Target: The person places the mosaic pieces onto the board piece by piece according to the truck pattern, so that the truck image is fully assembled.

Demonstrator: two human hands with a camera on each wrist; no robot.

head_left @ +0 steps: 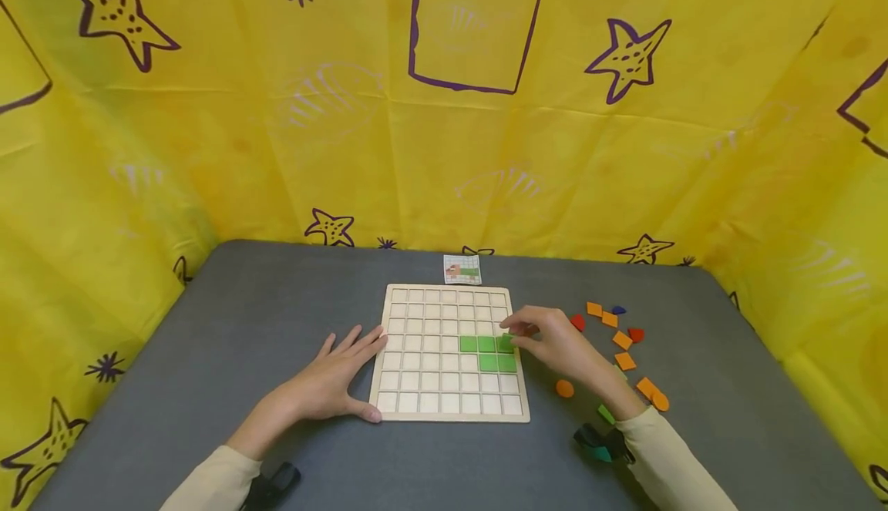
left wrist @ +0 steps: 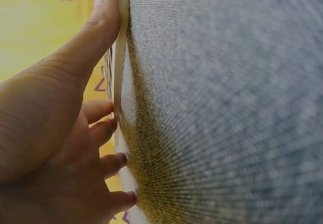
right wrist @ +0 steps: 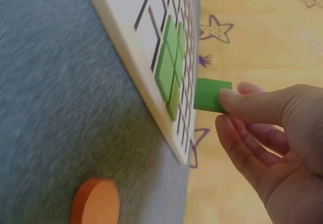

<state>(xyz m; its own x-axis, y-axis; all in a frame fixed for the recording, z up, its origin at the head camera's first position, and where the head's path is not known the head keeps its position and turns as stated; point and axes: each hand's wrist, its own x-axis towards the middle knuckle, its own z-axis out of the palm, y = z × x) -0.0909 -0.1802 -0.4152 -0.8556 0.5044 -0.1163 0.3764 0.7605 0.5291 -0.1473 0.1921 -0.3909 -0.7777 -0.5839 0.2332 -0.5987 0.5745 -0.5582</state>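
Note:
A pale wooden grid board (head_left: 422, 361) lies on the grey table. My left hand (head_left: 326, 381) is spread at its left side, with the fingertips and thumb touching the frame. My right hand (head_left: 563, 347) pinches a green square tile (right wrist: 208, 95) between thumb and fingers, over the board's right edge. In the right wrist view this tile is tilted and held off the board. Several other green tiles (head_left: 488, 362) sit in cells near the right side, in two neighbouring rows. The left wrist view shows the left thumb (left wrist: 93, 30) along the board's edge.
A small picture card (head_left: 462, 270) lies behind the board. To the right are scattered loose pieces: several orange squares (head_left: 625, 361), orange rounds (head_left: 565, 388), red pieces (head_left: 636, 334), a dark blue one (head_left: 619, 310) and green ones (head_left: 607, 415). A yellow patterned cloth (head_left: 430, 156) encloses the table.

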